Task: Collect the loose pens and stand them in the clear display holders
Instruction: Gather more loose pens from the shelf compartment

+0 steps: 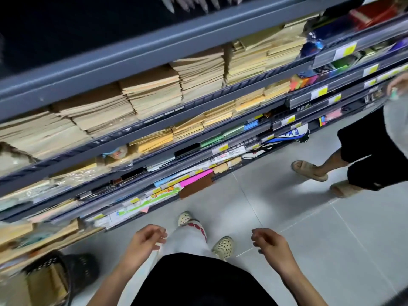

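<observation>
- Head camera, shapes and surfaces: long grey metal shelves (pixel 154 47) run slantwise across the frame. They are packed with flat stacks of brown and buff paper goods (pixel 150 93) with square edges. Small yellow price labels (pixel 322 91) sit on the shelf lips at the right. Lower tiers hold bright sheets in pink, green and blue.
- The floor (pixel 287 217) is pale grey tile with thin joints. A black perforated basket (pixel 66 268) stands at the lower left.
- The pens: the only pen-like things are slim grey pointed shafts (pixel 187 2) at the very top edge, above the top shelf. Their upper parts are cut off by the frame, so their make cannot be told.
- The left hand (pixel 145 241) hangs low over the floor, fingers loosely curled and holding nothing. It is well apart from the shafts.
- The right hand (pixel 270 241) is held the same way beside it, loosely curled with nothing in it.
- Below the hands are cream perforated clogs (pixel 224 247).
- Hard to make out: the whole frame is motion-blurred, and the label print is unreadable. A second person (pixel 364 151) in black shorts and tan sandals is cut off at the right edge.
</observation>
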The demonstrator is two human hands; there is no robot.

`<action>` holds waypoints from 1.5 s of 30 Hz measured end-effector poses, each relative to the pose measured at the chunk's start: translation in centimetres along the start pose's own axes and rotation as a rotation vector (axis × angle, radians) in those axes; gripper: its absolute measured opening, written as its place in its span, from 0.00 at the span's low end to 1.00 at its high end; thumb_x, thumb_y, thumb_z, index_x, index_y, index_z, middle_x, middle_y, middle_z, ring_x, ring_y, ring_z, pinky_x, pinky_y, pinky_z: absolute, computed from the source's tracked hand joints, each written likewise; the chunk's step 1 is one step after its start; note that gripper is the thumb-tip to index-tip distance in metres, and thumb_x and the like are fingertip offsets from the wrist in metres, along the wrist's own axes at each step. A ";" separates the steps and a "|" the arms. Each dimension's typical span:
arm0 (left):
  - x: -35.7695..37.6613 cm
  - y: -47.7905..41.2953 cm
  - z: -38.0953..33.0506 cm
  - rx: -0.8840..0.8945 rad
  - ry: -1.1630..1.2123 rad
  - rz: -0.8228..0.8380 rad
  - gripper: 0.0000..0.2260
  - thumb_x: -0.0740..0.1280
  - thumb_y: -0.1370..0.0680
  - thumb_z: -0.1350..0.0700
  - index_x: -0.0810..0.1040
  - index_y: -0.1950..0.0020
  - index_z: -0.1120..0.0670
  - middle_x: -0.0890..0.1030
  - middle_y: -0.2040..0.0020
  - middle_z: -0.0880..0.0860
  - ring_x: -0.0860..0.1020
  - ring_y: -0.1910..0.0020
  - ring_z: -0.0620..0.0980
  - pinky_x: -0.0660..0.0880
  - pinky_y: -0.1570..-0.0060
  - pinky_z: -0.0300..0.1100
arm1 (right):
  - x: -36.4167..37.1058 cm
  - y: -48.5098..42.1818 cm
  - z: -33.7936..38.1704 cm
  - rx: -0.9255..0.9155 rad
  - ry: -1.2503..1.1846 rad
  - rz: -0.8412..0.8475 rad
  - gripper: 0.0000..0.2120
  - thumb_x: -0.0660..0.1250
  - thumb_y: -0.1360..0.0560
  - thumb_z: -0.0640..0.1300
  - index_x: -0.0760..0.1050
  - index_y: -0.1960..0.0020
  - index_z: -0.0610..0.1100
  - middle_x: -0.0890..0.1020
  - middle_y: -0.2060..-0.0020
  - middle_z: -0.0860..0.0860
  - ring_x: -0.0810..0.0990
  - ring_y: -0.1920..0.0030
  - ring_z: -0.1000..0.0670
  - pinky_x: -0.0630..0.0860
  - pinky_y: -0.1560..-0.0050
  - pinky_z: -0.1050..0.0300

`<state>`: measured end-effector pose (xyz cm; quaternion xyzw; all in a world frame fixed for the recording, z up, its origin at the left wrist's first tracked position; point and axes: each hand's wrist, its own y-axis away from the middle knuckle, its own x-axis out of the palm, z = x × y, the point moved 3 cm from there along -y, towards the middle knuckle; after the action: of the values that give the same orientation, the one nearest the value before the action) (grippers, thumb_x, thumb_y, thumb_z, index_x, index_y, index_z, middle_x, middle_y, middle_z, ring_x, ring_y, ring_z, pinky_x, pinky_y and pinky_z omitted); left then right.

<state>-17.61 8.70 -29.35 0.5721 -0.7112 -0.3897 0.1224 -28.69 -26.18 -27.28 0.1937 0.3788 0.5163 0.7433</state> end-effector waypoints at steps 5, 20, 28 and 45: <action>1.0 -1.2 -7.2 0.124 -0.013 -0.024 0.07 0.63 0.18 0.62 0.81 0.51 0.59 0.86 0.56 0.51 0.84 0.53 0.55 0.79 0.52 0.49 | -3.1 -3.8 7.1 -0.205 0.058 0.007 0.06 0.70 0.26 0.43 0.82 0.55 0.54 0.85 0.61 0.56 0.83 0.56 0.55 0.79 0.47 0.48; 0.5 3.7 -44.3 0.924 -0.081 -0.739 0.10 0.65 0.22 0.43 0.79 0.52 0.48 0.82 0.57 0.42 0.81 0.57 0.39 0.74 0.56 0.29 | -11.7 -7.4 40.7 -1.256 0.349 -0.328 0.18 0.64 0.21 0.47 0.71 0.32 0.47 0.72 0.34 0.51 0.66 0.32 0.54 0.60 0.29 0.64; -1.3 -5.3 -53.3 0.396 -0.523 -0.785 0.37 0.65 0.31 0.29 0.65 0.31 0.51 0.75 0.34 0.59 0.74 0.36 0.65 0.72 0.37 0.52 | -9.5 -11.7 50.2 -1.277 0.668 -0.391 0.20 0.62 0.22 0.53 0.71 0.36 0.40 0.74 0.43 0.40 0.70 0.39 0.38 0.65 0.36 0.45; -3.4 -8.3 -60.0 0.210 -0.804 -0.162 0.09 0.64 0.21 0.54 0.84 0.55 0.51 0.84 0.68 0.49 0.82 0.62 0.48 0.61 0.63 0.35 | -6.1 -14.1 56.0 -1.524 0.828 -0.205 0.36 0.54 0.30 0.72 0.66 0.28 0.56 0.58 0.23 0.47 0.51 0.22 0.46 0.48 0.24 0.42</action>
<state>26.56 -13.40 5.80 0.4379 -0.6908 -0.5158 -0.2549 21.68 -31.48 1.10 -0.5942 0.1855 0.5885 0.5159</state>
